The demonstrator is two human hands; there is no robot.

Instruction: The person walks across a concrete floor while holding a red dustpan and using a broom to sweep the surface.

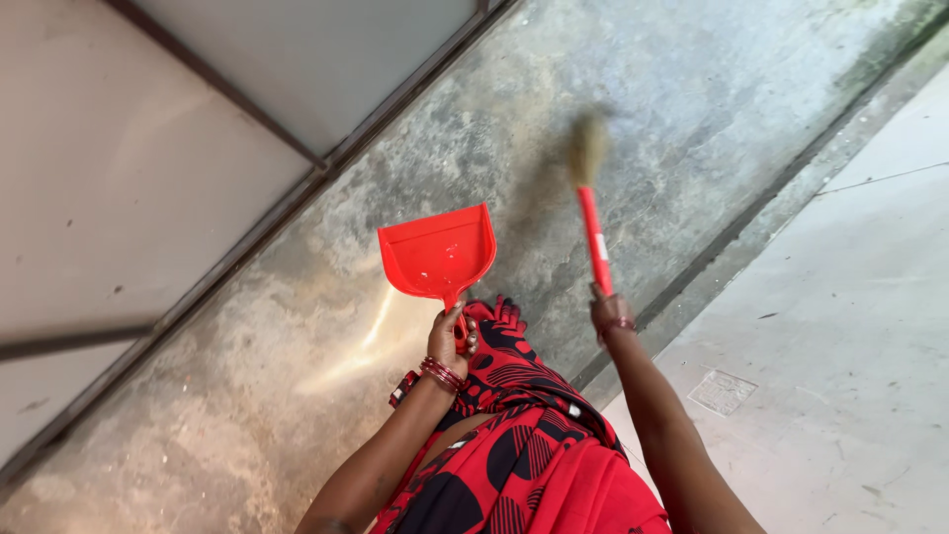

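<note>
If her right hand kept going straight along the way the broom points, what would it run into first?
Probably only the bare concrete floor. The right hand points the red-handled broom up the picture; nothing lies past its blurred bristles. The red dustpan sits off to the side.

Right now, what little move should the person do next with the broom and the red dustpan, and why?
Probably lower the dustpan to the floor. The left hand holds it tilted in the air, while the right hand swings the broom over the concrete, with nothing down there to catch dust.
</note>
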